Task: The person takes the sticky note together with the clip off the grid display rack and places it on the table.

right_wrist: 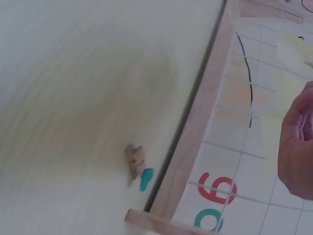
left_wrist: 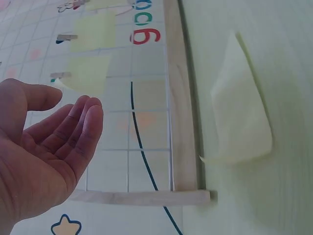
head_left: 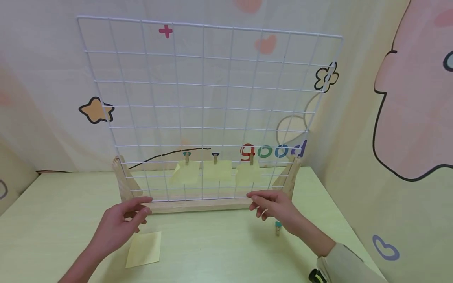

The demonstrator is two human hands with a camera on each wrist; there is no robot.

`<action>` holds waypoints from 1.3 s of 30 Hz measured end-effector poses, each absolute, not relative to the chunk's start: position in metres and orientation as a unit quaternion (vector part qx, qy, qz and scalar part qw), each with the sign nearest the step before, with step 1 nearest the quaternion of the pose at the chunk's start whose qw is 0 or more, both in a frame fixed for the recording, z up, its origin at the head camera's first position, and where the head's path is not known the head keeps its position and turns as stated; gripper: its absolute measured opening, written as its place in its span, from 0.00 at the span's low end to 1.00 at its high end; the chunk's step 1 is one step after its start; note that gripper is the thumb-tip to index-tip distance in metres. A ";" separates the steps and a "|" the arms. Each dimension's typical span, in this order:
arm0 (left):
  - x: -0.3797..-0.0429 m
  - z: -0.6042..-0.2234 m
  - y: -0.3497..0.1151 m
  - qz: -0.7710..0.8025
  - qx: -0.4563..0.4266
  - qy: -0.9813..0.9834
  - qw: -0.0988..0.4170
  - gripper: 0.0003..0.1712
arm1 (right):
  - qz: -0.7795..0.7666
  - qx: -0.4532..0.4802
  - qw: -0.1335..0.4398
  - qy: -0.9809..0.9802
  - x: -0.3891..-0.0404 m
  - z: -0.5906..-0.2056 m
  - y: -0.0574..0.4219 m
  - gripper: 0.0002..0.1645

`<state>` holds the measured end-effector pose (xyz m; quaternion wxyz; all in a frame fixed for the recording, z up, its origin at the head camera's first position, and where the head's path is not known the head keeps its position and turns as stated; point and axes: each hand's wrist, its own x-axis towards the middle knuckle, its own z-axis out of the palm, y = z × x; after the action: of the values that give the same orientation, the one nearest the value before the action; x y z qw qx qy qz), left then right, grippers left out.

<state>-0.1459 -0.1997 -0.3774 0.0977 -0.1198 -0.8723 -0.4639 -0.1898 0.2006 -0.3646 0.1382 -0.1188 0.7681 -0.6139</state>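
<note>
A white wire grid [head_left: 203, 26] stands upright in a wooden base [head_left: 201, 205]. Near its bottom, small wooden clips pin three yellow paper notes: a left one [head_left: 186, 173], a middle one [head_left: 217, 171] and a right one [head_left: 248, 173]. My left hand [head_left: 118, 226] hovers before the base's left part, fingers loosely bent, holding nothing. Just below it, a loose yellow note [head_left: 144, 250] lies on the table, its edge curling up in the left wrist view. My right hand [head_left: 277, 206] hangs empty before the base's right part. Behind its wrist lies a wooden clip [right_wrist: 135, 161] with a teal ornament.
The pale table [head_left: 212, 251] runs back to a patterned cloth wall [head_left: 46, 98] behind the grid. Another cloth wall [head_left: 354, 157] borders the table on the right. Wooden side supports [head_left: 122, 181] hold the grid at both ends.
</note>
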 end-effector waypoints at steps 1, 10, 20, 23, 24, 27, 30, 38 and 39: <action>-0.146 -0.376 -0.198 -0.474 -0.118 -0.867 0.095 0.16 | -0.617 -0.119 0.138 0.765 -0.190 -0.363 0.197 0.23; -0.154 -0.373 -0.180 -0.545 -0.108 -0.830 0.060 0.21 | -0.637 -0.157 0.146 0.740 -0.199 -0.347 0.162 0.24; -0.171 -0.367 -0.161 -0.578 -0.122 -0.805 0.059 0.26 | -0.638 -0.180 0.131 0.737 -0.212 -0.336 0.125 0.26; -0.177 -0.367 -0.157 -0.571 -0.115 -0.810 0.064 0.27 | -0.637 -0.184 0.122 0.738 -0.217 -0.332 0.112 0.26; -0.179 -0.367 -0.156 -0.568 -0.111 -0.813 0.065 0.28 | -0.638 -0.183 0.120 0.738 -0.218 -0.330 0.108 0.26; -0.185 -0.365 -0.153 -0.557 -0.100 -0.822 0.068 0.29 | -0.639 -0.180 0.117 0.738 -0.222 -0.326 0.096 0.26; -0.190 -0.364 -0.151 -0.548 -0.092 -0.828 0.072 0.31 | -0.640 -0.181 0.112 0.739 -0.227 -0.323 0.086 0.28; -0.198 -0.362 -0.145 -0.540 -0.080 -0.834 0.085 0.30 | -0.631 -0.194 0.099 0.745 -0.239 -0.324 0.065 0.32; -0.199 -0.362 -0.144 -0.539 -0.078 -0.834 0.085 0.29 | -0.631 -0.194 0.099 0.745 -0.240 -0.324 0.062 0.33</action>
<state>-0.1991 -0.1445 -0.3616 0.0854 -0.0777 -0.8345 -0.5389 -0.2401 0.0620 -0.3239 0.0987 -0.1936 0.7446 -0.6312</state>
